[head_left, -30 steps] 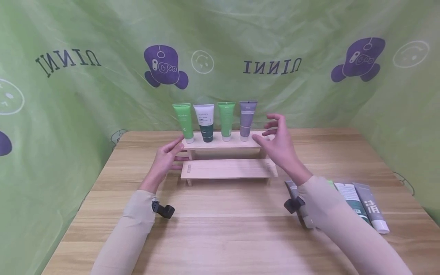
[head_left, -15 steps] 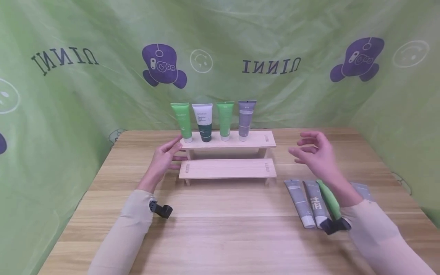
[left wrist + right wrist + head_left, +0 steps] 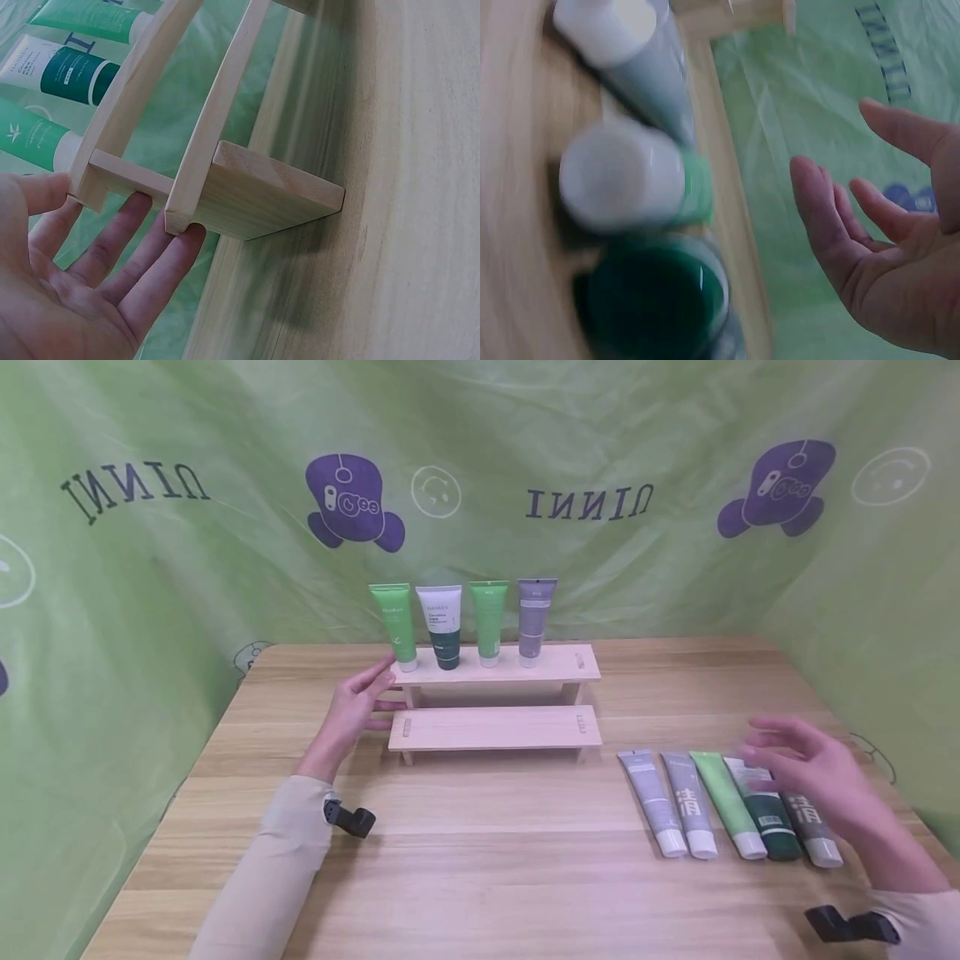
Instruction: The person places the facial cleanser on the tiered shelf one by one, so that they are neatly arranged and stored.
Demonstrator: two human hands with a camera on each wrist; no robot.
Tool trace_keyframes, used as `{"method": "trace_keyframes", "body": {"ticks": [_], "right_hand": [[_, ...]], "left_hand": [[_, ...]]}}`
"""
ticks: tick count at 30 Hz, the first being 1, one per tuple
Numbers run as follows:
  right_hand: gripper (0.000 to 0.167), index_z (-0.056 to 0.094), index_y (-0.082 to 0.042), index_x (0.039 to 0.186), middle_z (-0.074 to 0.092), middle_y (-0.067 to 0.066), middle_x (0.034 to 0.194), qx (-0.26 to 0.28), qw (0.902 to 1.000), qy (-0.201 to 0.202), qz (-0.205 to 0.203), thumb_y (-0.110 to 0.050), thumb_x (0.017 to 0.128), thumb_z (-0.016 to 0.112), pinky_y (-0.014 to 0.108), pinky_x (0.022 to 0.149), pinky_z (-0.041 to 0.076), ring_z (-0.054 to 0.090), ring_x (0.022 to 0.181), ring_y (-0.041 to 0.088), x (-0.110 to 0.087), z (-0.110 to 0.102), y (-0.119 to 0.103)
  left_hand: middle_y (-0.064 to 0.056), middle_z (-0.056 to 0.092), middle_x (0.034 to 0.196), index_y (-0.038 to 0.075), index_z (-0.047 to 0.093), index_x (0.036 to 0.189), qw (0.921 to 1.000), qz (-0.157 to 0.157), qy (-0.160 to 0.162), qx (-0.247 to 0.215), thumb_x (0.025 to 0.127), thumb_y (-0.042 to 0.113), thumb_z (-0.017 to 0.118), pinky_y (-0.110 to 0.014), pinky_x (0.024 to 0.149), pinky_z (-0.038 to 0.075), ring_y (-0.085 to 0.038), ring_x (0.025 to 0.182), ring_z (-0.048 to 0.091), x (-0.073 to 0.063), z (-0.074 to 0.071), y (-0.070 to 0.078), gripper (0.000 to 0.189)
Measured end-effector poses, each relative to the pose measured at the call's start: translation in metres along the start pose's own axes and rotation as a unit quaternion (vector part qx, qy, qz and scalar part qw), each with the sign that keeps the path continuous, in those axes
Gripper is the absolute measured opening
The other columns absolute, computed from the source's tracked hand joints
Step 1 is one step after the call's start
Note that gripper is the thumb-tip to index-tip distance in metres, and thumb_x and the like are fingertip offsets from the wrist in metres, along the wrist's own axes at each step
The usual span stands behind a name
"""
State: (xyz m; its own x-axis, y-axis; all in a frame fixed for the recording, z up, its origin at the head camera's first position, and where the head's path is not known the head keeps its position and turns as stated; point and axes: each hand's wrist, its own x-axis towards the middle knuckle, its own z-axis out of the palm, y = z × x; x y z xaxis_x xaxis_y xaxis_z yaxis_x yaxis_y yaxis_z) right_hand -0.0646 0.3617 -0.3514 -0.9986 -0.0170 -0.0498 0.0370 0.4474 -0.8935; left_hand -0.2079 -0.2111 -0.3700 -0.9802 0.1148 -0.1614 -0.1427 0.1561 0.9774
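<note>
My left hand [image 3: 354, 702] touches the left end of a two-tier wooden stand [image 3: 495, 728]. In the left wrist view, its thumb [image 3: 45, 193] is at the upper board's corner and its spread fingers [image 3: 161, 277] lie along the stand's end. On the upper tier several squeeze tubes stand on their caps: a green one [image 3: 395, 620], a white and dark green one [image 3: 441, 622], another green one [image 3: 490, 618] and a purple-grey one [image 3: 535, 617]. My right hand [image 3: 821, 772], blurred and holding nothing, hovers over the right-hand tubes lying on the table, partly hiding the white and dark green tube [image 3: 776, 827].
Beside that tube lie a grey tube [image 3: 652, 802], a second grey tube [image 3: 688, 802], a green tube [image 3: 727, 802] and another grey one [image 3: 813, 835]. They rest side by side on the wooden table [image 3: 480, 877]. A green printed curtain [image 3: 480, 543] hangs behind.
My right hand has moved away from the purple-grey tube on the upper tier, right and down to over the lying tubes. The left hand has stayed at the stand.
</note>
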Motion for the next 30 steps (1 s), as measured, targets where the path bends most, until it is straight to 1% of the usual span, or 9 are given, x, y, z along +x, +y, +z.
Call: {"method": "trace_keyframes", "body": {"ticks": [3,10,14,16,19,21,23,26,30], "right_hand": [[0.045,0.052,-0.041,0.127,0.064,-0.017,0.107,-0.017,0.9997,-0.01,0.015,-0.007,0.1,0.062,0.036,0.069,0.063,0.072,0.084,0.02,-0.011,-0.019,0.017],[0.046,0.051,-0.051,0.123,0.061,-0.025,0.102,-0.05,0.9959,-0.015,0.074,-0.012,0.102,0.06,0.034,0.066,0.062,0.068,0.082,0.01,-0.029,-0.052,0.052],[0.038,0.05,-0.05,0.122,0.062,-0.018,0.099,-0.054,0.9913,-0.015,0.119,-0.019,0.103,0.061,0.035,0.067,0.063,0.065,0.083,0.005,-0.031,-0.061,0.064],[0.031,0.05,-0.044,0.124,0.062,-0.007,0.102,-0.06,0.9883,-0.02,0.138,-0.023,0.103,0.061,0.035,0.069,0.063,0.065,0.083,0.006,-0.032,-0.065,0.068],[0.025,0.051,-0.026,0.126,0.061,0.008,0.105,-0.082,0.9837,-0.027,0.158,-0.028,0.103,0.061,0.036,0.071,0.063,0.066,0.082,0.007,-0.032,-0.066,0.072],[0.04,0.049,-0.005,0.133,0.061,0.015,0.107,-0.095,0.9824,-0.033,0.157,-0.027,0.103,0.061,0.036,0.071,0.063,0.066,0.082,0.009,-0.032,-0.067,0.074],[0.057,0.039,0.01,0.138,0.062,0.017,0.107,-0.115,0.9792,-0.039,0.162,-0.03,0.103,0.061,0.035,0.07,0.063,0.066,0.081,0.009,-0.031,-0.066,0.075],[0.075,0.024,0.018,0.144,0.064,0.02,0.108,-0.136,0.9733,-0.054,0.177,-0.035,0.103,0.059,0.034,0.069,0.063,0.066,0.082,0.012,-0.029,-0.065,0.074],[0.081,0.02,0.02,0.145,0.066,0.021,0.108,-0.139,0.9689,-0.067,0.194,-0.037,0.103,0.059,0.035,0.07,0.063,0.068,0.084,0.016,-0.026,-0.064,0.073]], "left_hand": [[-0.019,0.054,0.142,0.03,0.041,0.154,1.0,0.0,0.002,0.001,0.104,0.039,0.054,-0.044,0.081,0.062,-0.037,0.109,0.067,-0.001,0.001,0.0,0.053],[-0.019,0.053,0.143,0.031,0.041,0.154,0.9999,0.001,0.01,0.004,0.104,0.039,0.054,-0.045,0.081,0.062,-0.038,0.108,0.067,-0.002,0.003,0.0,0.052],[-0.018,0.054,0.142,0.032,0.041,0.154,0.9999,0.0,0.014,0.002,0.104,0.038,0.054,-0.047,0.082,0.061,-0.037,0.107,0.068,-0.001,0.004,0.0,0.052],[-0.019,0.054,0.143,0.032,0.04,0.155,0.9999,0.0,0.015,0.001,0.104,0.038,0.054,-0.049,0.082,0.061,-0.037,0.108,0.067,-0.001,0.004,0.0,0.052],[-0.018,0.052,0.144,0.033,0.039,0.155,0.9998,-0.001,0.016,0.006,0.105,0.037,0.054,-0.049,0.083,0.061,-0.036,0.108,0.068,0.0,0.005,0.001,0.052],[-0.018,0.053,0.143,0.034,0.04,0.154,0.9998,-0.003,0.018,0.007,0.105,0.037,0.053,-0.048,0.082,0.061,-0.035,0.107,0.068,0.0,0.005,0.001,0.051],[-0.019,0.054,0.142,0.035,0.04,0.154,0.9998,-0.004,0.019,0.006,0.105,0.037,0.053,-0.046,0.081,0.062,-0.034,0.106,0.068,-0.001,0.004,0.001,0.05],[-0.021,0.055,0.141,0.035,0.04,0.154,0.9999,-0.002,0.016,0.005,0.105,0.037,0.053,-0.044,0.08,0.062,-0.035,0.106,0.069,-0.002,0.004,0.002,0.05],[-0.021,0.052,0.144,0.034,0.04,0.154,0.9999,-0.004,0.014,0.006,0.105,0.037,0.053,-0.043,0.08,0.062,-0.035,0.106,0.068,-0.002,0.003,0.001,0.05]]}}
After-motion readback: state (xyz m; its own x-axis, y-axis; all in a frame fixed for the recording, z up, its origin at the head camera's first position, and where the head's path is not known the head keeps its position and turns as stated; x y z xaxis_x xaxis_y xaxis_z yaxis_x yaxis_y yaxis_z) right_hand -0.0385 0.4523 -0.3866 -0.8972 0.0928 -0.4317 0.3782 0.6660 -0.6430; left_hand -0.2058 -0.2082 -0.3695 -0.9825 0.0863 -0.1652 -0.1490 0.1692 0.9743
